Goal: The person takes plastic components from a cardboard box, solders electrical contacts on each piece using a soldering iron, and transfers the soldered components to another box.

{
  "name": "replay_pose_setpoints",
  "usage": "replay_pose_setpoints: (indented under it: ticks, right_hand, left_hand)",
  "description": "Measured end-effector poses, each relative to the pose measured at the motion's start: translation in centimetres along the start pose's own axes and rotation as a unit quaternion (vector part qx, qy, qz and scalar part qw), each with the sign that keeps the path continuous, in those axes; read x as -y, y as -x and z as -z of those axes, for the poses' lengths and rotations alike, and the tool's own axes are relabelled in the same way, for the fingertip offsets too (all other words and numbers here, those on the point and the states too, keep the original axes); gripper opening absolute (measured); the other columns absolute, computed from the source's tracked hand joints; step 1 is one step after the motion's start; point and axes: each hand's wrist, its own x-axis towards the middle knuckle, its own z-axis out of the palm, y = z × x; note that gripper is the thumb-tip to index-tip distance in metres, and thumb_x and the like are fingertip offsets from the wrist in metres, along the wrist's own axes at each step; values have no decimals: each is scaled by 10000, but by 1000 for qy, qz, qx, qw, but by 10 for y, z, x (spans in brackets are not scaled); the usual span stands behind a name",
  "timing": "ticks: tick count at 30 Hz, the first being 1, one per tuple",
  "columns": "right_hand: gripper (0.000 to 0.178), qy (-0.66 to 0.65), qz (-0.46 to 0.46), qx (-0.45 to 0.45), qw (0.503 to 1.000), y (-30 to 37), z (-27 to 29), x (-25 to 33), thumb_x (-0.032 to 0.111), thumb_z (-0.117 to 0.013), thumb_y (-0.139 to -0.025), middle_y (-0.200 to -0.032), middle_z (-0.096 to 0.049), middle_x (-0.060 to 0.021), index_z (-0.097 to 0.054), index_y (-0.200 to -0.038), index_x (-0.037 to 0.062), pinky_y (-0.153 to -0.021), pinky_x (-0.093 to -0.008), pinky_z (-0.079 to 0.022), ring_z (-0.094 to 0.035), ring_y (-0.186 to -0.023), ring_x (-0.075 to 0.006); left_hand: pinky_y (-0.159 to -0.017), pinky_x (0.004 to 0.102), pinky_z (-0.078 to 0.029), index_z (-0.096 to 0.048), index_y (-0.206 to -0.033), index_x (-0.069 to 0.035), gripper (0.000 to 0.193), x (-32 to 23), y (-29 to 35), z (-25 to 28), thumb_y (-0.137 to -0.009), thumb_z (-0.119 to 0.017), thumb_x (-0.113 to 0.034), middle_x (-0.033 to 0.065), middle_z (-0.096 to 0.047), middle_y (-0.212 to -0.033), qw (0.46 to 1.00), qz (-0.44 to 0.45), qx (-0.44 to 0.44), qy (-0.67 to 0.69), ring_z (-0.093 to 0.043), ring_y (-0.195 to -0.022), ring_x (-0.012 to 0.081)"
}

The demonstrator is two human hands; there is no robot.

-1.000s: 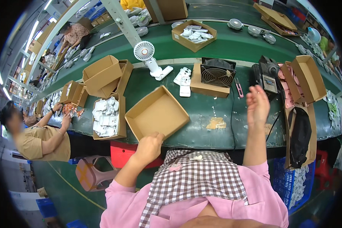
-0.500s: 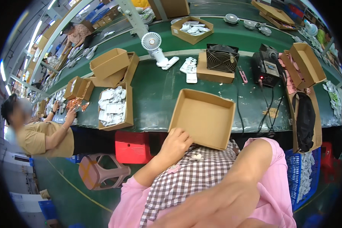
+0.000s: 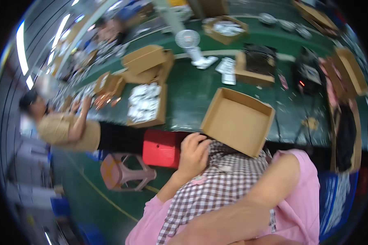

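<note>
A shallow, open cardboard box [image 3: 238,118] sits tilted at the table's near edge, overhanging it toward my checked apron; nothing shows inside. My left hand [image 3: 194,154] is beside its near left corner, fingers loosely bent and slightly apart, with nothing seen in them. Whether the fingertips still touch the box is hard to tell. My right arm crosses low over my lap, and the blurred right hand [image 3: 210,228] runs into the lower edge with its fingers hidden.
Left on the table stands a carton of white plastic parts [image 3: 145,102]. Behind are a small white fan [image 3: 188,39], white parts [image 3: 227,70], a black fan on a carton [image 3: 259,61] and a black powered device [image 3: 308,71]. A co-worker [image 3: 65,128] works at left, near red [image 3: 161,148] and pink stools [image 3: 124,171].
The view has swung, shifting the scene rightward and blurring it. My left hand has slid back from the box's near edge to beside its corner. My right hand has moved lower, mostly out of sight.
</note>
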Motion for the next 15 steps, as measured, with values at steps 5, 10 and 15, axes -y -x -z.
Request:
replay_pose_setpoints:
  ticks: [5,10,15]
  right_hand:
    - [457,332,65,-333,880,40,-31,-23,257,-383,-1001,-1326,-470,-204,-407,-1320,-70,-1020,-281,-345,-438,-1257,-245]
    - [509,296,74,-141,942,43,15,53,357,-422,-980,-1198,-560,-237,-506,-1226,-80,-910,-325,-442,-542,-1138,-309]
    - [518,327,122,20,937,36,61,103,375,-472,-960,-1075,-641,-257,-584,-1145,-96,-813,-369,-531,-636,-1020,-356]
  left_hand:
    - [-917,434,-406,-624,-976,-27,250,1,19,17,-731,-673,-34,129,-545,-1067,998,35,-43,-38,-494,-1092,337]
    - [-892,422,-409,-611,-946,-27,187,51,8,37,-768,-660,-59,139,-574,-1016,980,110,-142,-84,-519,-1009,334]
    - [-926,449,-377,-516,-1172,10,415,180,18,71,-828,-640,-187,226,-557,-1096,911,303,-232,-158,-506,-1039,382]
